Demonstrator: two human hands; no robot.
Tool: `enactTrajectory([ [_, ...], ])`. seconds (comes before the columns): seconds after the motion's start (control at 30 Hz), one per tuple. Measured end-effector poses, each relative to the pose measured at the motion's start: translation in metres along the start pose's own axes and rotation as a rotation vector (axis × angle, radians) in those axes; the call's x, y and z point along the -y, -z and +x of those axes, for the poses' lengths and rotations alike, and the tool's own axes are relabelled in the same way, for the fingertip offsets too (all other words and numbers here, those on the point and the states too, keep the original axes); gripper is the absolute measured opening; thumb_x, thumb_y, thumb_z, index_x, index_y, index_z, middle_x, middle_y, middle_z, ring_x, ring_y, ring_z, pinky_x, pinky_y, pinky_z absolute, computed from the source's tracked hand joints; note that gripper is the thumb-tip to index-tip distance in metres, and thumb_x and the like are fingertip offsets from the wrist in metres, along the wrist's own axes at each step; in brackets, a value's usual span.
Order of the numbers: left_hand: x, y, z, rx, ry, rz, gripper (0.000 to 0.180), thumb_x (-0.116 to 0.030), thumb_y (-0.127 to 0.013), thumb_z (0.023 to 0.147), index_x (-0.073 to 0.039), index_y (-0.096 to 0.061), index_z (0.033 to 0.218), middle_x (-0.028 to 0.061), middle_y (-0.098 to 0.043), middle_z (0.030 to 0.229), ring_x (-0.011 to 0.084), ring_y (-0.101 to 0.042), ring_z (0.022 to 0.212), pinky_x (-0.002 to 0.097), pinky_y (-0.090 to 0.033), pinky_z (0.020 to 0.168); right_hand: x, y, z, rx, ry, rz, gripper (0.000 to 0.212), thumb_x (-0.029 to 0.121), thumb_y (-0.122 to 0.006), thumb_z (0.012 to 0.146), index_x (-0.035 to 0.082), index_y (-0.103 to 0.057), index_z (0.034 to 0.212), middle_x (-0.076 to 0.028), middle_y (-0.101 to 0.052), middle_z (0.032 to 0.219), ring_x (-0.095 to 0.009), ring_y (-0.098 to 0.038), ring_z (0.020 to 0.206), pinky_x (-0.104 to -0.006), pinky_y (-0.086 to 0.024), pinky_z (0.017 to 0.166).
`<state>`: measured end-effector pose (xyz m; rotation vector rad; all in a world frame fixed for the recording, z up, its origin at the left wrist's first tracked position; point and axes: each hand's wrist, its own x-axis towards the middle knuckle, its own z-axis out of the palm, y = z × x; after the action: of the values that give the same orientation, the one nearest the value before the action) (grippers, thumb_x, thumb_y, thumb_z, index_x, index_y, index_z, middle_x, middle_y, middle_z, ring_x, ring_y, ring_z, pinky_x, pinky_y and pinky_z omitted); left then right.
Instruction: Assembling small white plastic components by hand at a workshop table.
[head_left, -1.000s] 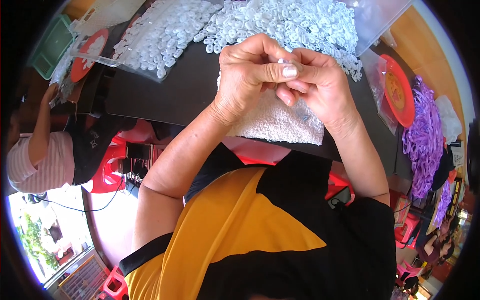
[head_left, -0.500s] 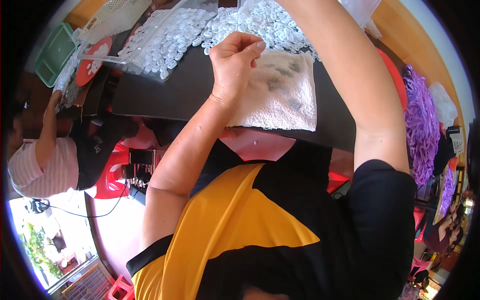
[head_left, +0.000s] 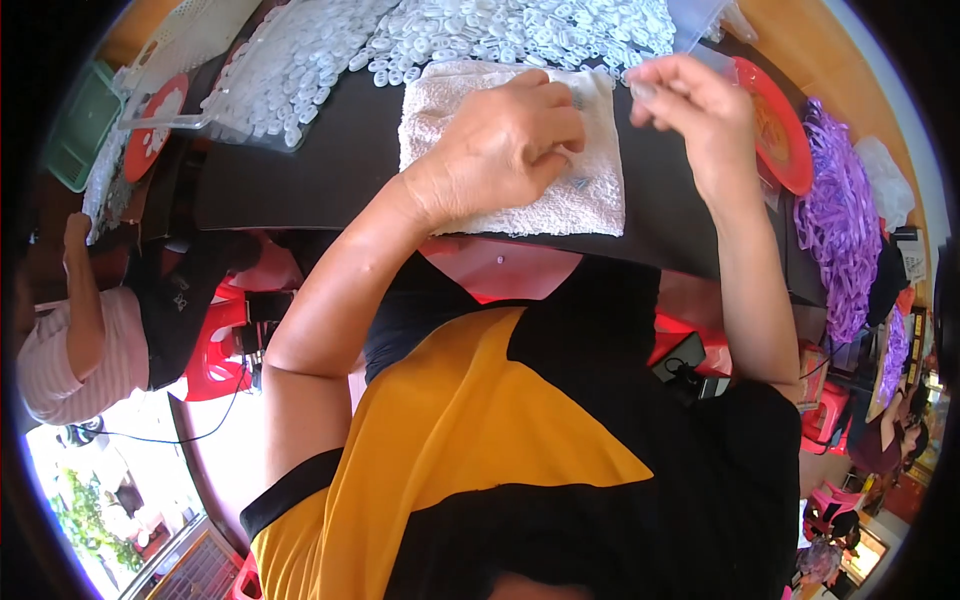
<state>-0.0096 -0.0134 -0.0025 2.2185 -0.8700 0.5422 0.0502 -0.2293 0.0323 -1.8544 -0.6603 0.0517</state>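
Note:
My left hand (head_left: 515,140) hovers over a folded white towel (head_left: 600,205) on the dark table, fingers curled in and back of the hand up. What it holds, if anything, is hidden. To the right of the towel my right hand (head_left: 705,110) is raised, thumb and index finger brought together in a pinch. Anything between those fingertips is too small to make out. A wide heap of small, oval, whitish plastic pieces (head_left: 520,30) lies just beyond the towel. Small dark or bluish marks or bits show on the cloth.
At the left a clear plastic tray (head_left: 255,135) holds more such pieces. Red plates (head_left: 778,130) and a bunch of purple ribbon strips (head_left: 838,230) are at the right. A green basket (head_left: 88,125) stands far left, near another person's arm (head_left: 82,290).
My right hand has come back from beyond the top edge to beside the towel. My left hand has moved right, over the towel, and turned its back upward.

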Motion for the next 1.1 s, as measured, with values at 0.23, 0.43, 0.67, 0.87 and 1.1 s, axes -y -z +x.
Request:
enactTrajectory([
  [0.23,-0.001,-0.013,-0.008,0.126,0.023,0.086,0.009,-0.006,-0.066,0.07,-0.005,-0.059,0.075,0.0073,-0.058,0.081,0.0268,-0.058,0.081,0.0381,-0.051,0.066,-0.002,-0.005,-0.025,0.067,-0.002,0.208,0.007,0.002,-0.062,0.089,-0.002,-0.064,0.094,-0.001,-0.063,0.08,-0.007,-0.055,0.071,-0.0215,-0.045,0.068],
  [0.43,-0.006,-0.001,-0.013,-0.057,0.592,-0.483,0.009,-0.006,-0.07,0.081,0.0,-0.067,0.086,0.0045,-0.06,0.078,0.011,-0.057,0.073,0.0264,-0.047,0.069,0.002,-0.015,-0.016,0.143,0.033,0.211,0.005,0.002,-0.062,0.088,-0.001,-0.064,0.092,0.0,-0.063,0.081,-0.006,-0.054,0.073,-0.0215,-0.045,0.068],
  [0.67,-0.01,0.012,-0.008,-0.186,0.748,-0.596,0.011,-0.01,-0.067,0.088,0.0,-0.065,0.091,0.0013,-0.061,0.076,0.0062,-0.05,0.066,0.0218,-0.042,0.061,0.0,-0.029,0.003,0.142,0.122,0.069,0.006,0.002,-0.062,0.087,-0.002,-0.063,0.092,-0.002,-0.064,0.081,-0.007,-0.056,0.075,-0.023,-0.046,0.071],
  [0.87,-0.008,0.013,-0.007,-0.242,0.786,-0.727,0.015,-0.014,-0.068,0.089,0.0,-0.065,0.093,0.0015,-0.061,0.072,0.0034,-0.047,0.059,0.0189,-0.039,0.053,0.006,-0.038,0.014,0.157,0.206,0.006,0.007,0.003,-0.06,0.087,-0.002,-0.061,0.092,-0.005,-0.063,0.078,-0.008,-0.056,0.073,-0.0243,-0.047,0.069],
  [1.1,-0.016,0.015,-0.008,-0.239,0.733,-0.613,0.014,-0.011,-0.068,0.087,0.001,-0.065,0.093,0.0025,-0.064,0.077,0.0064,-0.057,0.07,0.0216,-0.048,0.066,0.0,-0.043,0.019,0.269,0.109,0.053,0.008,0.005,-0.055,0.091,-0.003,-0.057,0.092,-0.004,-0.059,0.074,-0.01,-0.056,0.07,-0.0258,-0.047,0.066],
])
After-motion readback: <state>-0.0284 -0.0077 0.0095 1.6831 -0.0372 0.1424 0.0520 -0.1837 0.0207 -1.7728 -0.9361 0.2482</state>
